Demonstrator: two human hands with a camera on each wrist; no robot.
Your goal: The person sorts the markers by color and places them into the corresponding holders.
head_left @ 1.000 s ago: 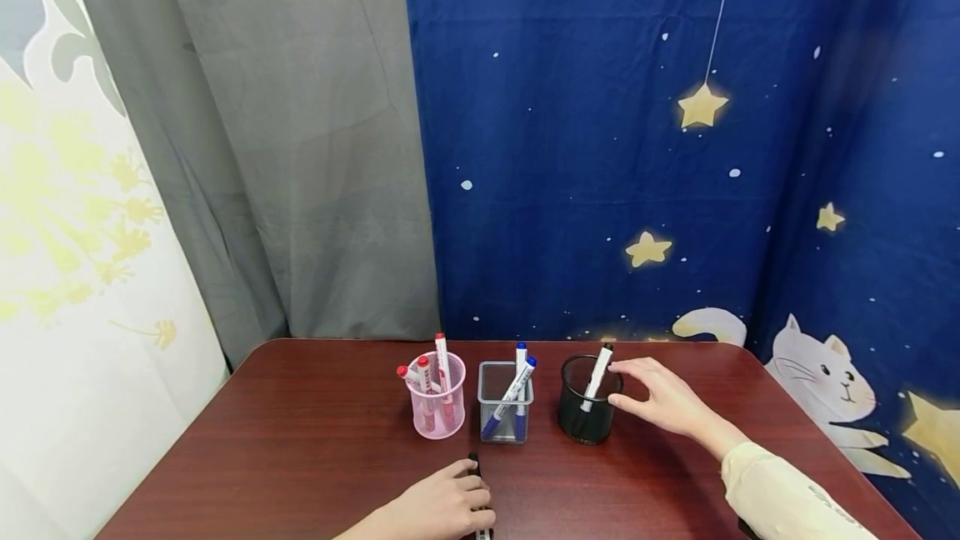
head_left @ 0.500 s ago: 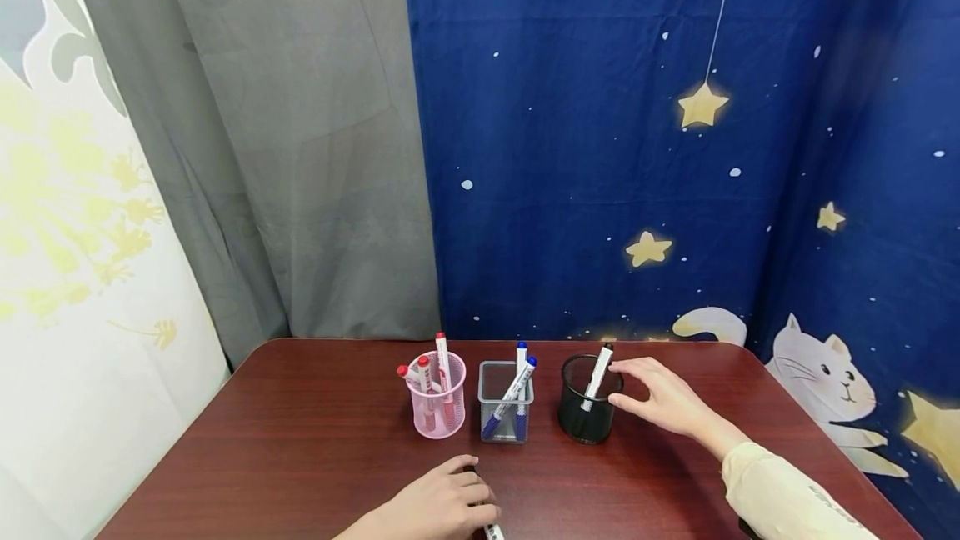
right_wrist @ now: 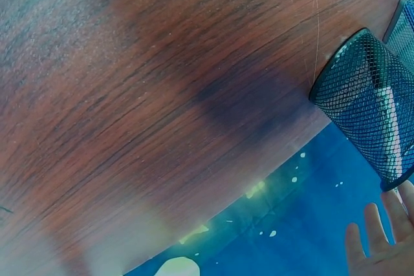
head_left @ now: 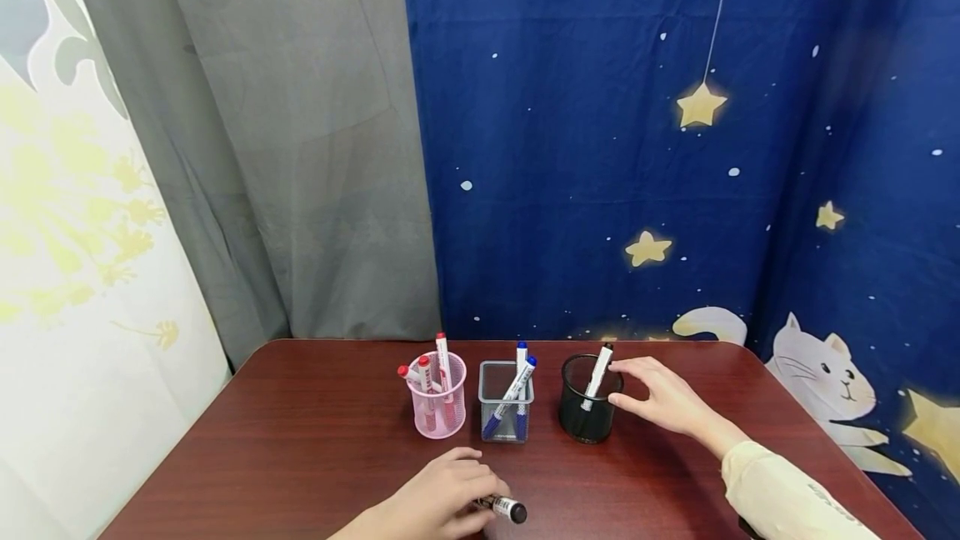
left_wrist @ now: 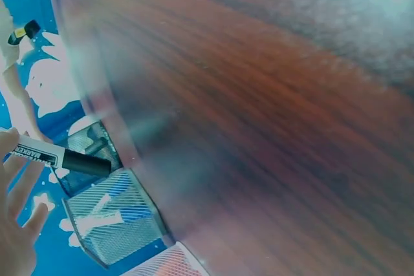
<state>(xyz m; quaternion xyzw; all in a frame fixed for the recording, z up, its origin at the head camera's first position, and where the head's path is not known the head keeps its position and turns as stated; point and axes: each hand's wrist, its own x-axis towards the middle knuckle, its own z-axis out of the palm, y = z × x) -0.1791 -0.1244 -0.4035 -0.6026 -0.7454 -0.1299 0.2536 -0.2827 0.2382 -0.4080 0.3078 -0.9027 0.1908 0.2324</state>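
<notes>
In the head view my left hand [head_left: 442, 494] holds a black-capped marker [head_left: 504, 507] between thumb and fingers above the table, its cap pointing right. The left wrist view shows the same marker [left_wrist: 65, 156] with its white label, pinched at one end. My right hand [head_left: 663, 398] is at the right side of a black mesh pen cup [head_left: 585, 427], fingers at the rim and thumb near the wall. One black-capped marker [head_left: 597, 375] leans inside that cup. The right wrist view shows the fingers [right_wrist: 375, 231] extended by the mesh cup [right_wrist: 349, 105].
A grey square mesh cup [head_left: 501, 363] with two blue markers stands left of the black cup. Further left is a pink mesh cup [head_left: 420, 423] with three red markers. The dark red wooden table [head_left: 300, 440] ends at curtains [head_left: 352, 190] behind.
The marker in my left hand has turned from pointing away, nearly upright in view, to lying with its cap toward the right. My right hand and the cups have stayed put.
</notes>
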